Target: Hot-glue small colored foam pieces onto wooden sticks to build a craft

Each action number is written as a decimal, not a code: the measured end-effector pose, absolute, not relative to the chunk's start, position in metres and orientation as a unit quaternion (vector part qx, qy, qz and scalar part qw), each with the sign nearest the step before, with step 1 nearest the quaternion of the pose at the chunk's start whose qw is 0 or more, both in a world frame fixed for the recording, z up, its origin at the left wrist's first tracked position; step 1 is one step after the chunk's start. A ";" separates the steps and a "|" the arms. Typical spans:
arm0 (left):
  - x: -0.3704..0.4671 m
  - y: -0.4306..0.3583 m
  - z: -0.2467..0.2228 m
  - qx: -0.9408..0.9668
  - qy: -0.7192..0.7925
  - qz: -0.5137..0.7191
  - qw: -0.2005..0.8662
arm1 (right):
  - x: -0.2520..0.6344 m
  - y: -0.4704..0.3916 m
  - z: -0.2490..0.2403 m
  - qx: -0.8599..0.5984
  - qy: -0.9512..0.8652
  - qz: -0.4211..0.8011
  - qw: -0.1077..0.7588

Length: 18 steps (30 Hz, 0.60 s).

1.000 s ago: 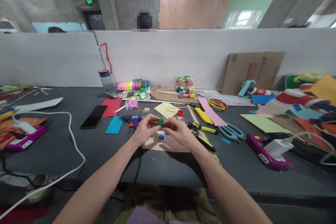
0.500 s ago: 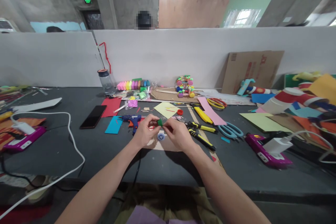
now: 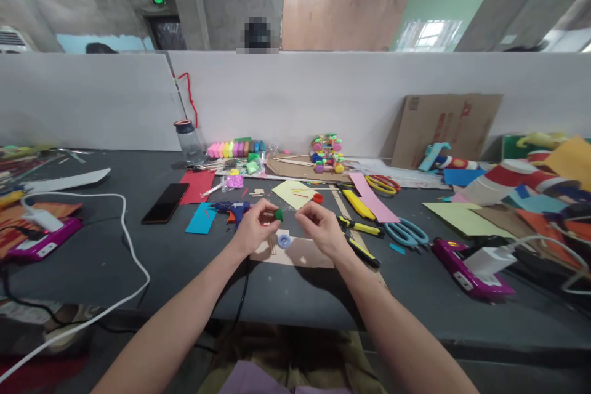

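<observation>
Between the thumb and fingers of my left hand is a small green piece, perhaps a cap; its kind is too small to tell. My right hand is apart from it, a short way to the right, its fingertips pinched together; whatever they may hold is too small to see. Below both hands lies a light cardboard strip with a blue round wheel-like piece and thin wooden sticks on it. Just left of my left hand rests a blue glue gun. A red ring-shaped cap lies beyond my right hand.
Yellow-handled pliers, a yellow cutter and blue scissors lie at the right. A phone and a water bottle are at the left. Purple power strips with white cables flank the work area.
My right hand has drawn away to the right from the green piece, opening a gap between the hands. The green piece stays in my left hand.
</observation>
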<state>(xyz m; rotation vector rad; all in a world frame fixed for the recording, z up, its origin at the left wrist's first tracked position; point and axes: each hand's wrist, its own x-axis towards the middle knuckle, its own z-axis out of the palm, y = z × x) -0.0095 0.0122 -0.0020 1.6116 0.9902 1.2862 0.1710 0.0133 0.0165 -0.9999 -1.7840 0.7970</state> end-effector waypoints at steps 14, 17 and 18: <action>-0.003 0.013 -0.006 0.646 0.359 0.510 0.440 | 0.166 0.016 0.011 -0.379 -0.675 0.446 0.451; -0.002 0.013 -0.005 0.634 0.343 0.526 0.452 | 0.163 0.015 0.011 -0.359 -0.606 0.527 0.475; -0.002 0.013 -0.004 0.626 0.336 0.532 0.460 | 0.161 0.015 0.011 -0.351 -0.580 0.557 0.480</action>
